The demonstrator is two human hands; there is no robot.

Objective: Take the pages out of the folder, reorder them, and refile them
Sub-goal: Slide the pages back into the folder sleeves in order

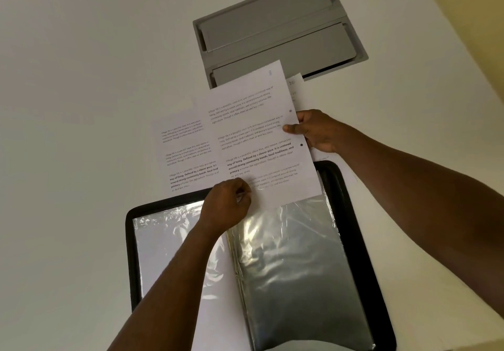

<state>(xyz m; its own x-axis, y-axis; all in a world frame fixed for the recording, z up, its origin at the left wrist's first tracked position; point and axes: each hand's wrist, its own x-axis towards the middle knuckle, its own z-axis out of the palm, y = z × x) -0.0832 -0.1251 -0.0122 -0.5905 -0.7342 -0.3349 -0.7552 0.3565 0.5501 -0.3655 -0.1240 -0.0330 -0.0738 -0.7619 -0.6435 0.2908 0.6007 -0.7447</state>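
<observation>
A black folder (pixel 354 230) lies open on the white table, its clear plastic sleeves (pixel 294 255) shiny and crinkled. A printed page (pixel 253 132) is held over the folder's top edge. My right hand (pixel 316 131) pinches its right edge with the thumb on top. My left hand (pixel 227 204) pinches at its bottom edge, where the top of the right sleeve lies. A second printed page (pixel 185 154) lies flat to the left, partly under the held one. Another page (pixel 296 86) peeks out behind at the upper right.
A grey recessed cable box (pixel 278 34) with two flap lids is set into the table just beyond the pages. The table's right edge (pixel 447 17) runs diagonally at the upper right, with a yellowish floor past it.
</observation>
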